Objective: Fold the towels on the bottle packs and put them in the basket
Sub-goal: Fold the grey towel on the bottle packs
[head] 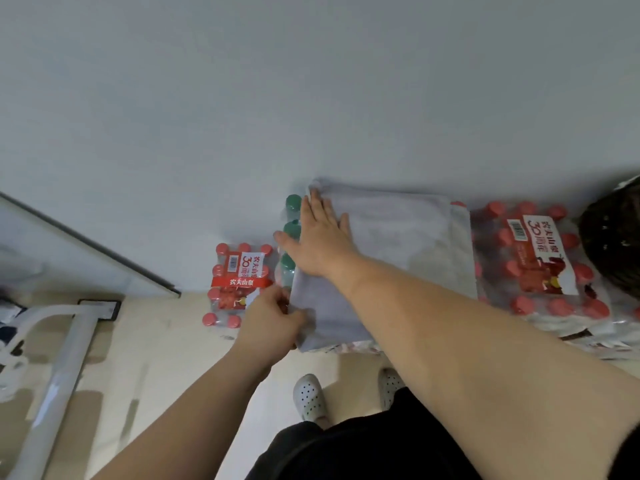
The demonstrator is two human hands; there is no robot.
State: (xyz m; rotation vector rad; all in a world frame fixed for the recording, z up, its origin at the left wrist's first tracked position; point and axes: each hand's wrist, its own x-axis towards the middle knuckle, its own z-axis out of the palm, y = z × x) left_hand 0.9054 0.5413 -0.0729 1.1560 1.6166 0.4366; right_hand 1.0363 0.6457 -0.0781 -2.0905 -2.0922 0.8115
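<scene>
Grey towel lies folded; right hand flat, left hand grip pinching its corner.

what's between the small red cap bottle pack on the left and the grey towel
In the head view, green-capped bottles stand between the small red-capped pack and the grey towel; the left hand reaches into the nearer part of that gap.

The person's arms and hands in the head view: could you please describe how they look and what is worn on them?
Both forearms are bare, with no sleeves in view. The left hand and the right hand wear no gloves, and no rings, watch or bracelet show on the fingers or wrists. Lower down, the person wears dark clothing and white perforated shoes.
</scene>
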